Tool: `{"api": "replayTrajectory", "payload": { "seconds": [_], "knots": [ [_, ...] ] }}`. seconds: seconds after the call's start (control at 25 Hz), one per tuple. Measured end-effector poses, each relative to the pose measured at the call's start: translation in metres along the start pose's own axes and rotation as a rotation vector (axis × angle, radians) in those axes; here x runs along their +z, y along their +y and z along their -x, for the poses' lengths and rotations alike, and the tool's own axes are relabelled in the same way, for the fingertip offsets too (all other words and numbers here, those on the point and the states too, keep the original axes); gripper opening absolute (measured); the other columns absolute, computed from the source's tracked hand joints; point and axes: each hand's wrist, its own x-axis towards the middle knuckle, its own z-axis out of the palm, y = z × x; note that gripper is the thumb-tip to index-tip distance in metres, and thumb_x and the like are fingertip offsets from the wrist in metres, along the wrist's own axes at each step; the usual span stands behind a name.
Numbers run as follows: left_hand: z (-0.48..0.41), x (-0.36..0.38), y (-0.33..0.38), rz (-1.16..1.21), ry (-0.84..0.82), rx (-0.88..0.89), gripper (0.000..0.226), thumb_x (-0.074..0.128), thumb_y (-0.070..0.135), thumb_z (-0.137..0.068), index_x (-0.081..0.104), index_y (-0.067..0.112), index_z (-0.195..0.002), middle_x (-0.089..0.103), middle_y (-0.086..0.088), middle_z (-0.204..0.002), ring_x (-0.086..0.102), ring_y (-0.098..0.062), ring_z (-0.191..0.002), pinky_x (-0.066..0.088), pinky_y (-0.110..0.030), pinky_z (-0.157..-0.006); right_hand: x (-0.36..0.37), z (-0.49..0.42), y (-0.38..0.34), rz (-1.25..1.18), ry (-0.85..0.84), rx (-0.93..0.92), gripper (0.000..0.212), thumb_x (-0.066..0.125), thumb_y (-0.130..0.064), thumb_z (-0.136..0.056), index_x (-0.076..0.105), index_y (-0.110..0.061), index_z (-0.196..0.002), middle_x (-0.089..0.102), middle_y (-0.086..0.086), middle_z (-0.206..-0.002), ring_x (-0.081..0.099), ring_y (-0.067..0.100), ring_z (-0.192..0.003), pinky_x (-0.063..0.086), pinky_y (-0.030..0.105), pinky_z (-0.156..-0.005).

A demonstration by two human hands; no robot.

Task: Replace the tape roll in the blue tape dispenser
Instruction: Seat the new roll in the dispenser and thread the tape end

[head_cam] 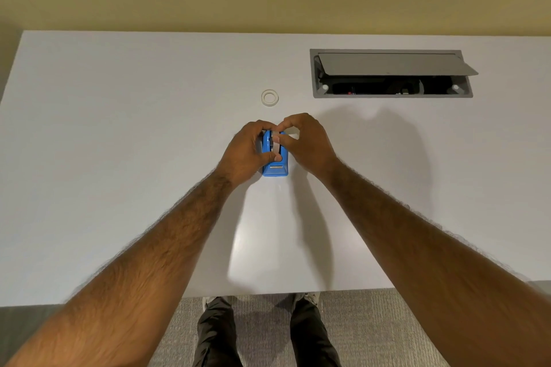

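Observation:
The blue tape dispenser [275, 169] stands in the middle of the white table, its metal cutter end toward me. My left hand [243, 153] grips its left side, thumb resting on top. My right hand [305, 141] is closed over the right side and pinches a strip of clear tape [276, 144] that runs along the dispenser's top. The roll inside the dispenser is mostly hidden by my fingers. A separate clear tape roll [270, 97] lies flat on the table just beyond my hands.
An open cable hatch [390, 73] with a raised grey lid is set into the table [119, 128] at the back right. The table's near edge is below my forearms, with my legs and grey carpet beneath.

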Motion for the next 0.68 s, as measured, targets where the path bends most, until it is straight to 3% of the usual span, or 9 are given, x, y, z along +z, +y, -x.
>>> {"api": "replayTrajectory", "payload": {
  "seconds": [0.24, 0.48, 0.6, 0.68],
  "knots": [
    [0.002, -0.007, -0.001, 0.059, -0.001, -0.001, 0.045, 0.079, 0.029, -0.086, 0.064, 0.021, -0.128, 0.067, 0.002, -0.125, 0.061, -0.017, -0.115, 0.048, -0.035, -0.105, 0.002, 0.003, 0.007, 0.008, 0.005, -0.028, 0.013, 0.064, -0.023, -0.089, 0.068, -0.012, -0.096, 0.066, 0.003, -0.103, 0.059, 0.02, -0.099, 0.046, 0.041, -0.097],
    [0.002, -0.005, 0.0, 0.036, 0.019, -0.003, 0.046, 0.082, 0.027, -0.082, 0.063, 0.021, -0.124, 0.066, 0.004, -0.121, 0.061, -0.016, -0.11, 0.045, -0.022, -0.095, 0.003, -0.002, 0.004, 0.077, 0.004, -0.032, 0.01, 0.063, -0.024, -0.088, 0.067, -0.016, -0.09, 0.065, -0.001, -0.1, 0.058, 0.017, -0.097, 0.044, 0.029, -0.093],
    [0.001, -0.004, 0.001, 0.015, 0.017, -0.013, 0.046, 0.083, 0.023, -0.08, 0.061, 0.021, -0.121, 0.066, 0.004, -0.119, 0.061, -0.015, -0.108, 0.038, -0.01, -0.086, 0.002, -0.011, -0.004, 0.093, -0.002, -0.048, 0.012, 0.062, -0.022, -0.089, 0.067, -0.013, -0.082, 0.062, -0.005, -0.088, 0.055, 0.012, -0.085, 0.047, 0.035, -0.092],
    [0.002, -0.002, 0.001, 0.011, 0.021, -0.01, 0.047, 0.083, 0.021, -0.08, 0.06, 0.02, -0.122, 0.065, 0.004, -0.119, 0.06, -0.014, -0.107, 0.038, -0.009, -0.085, 0.003, -0.015, -0.006, 0.1, -0.011, -0.028, 0.013, 0.061, -0.022, -0.09, 0.066, -0.012, -0.084, 0.064, -0.001, -0.089, 0.053, 0.01, -0.081, 0.047, 0.034, -0.091]
  ]
}}
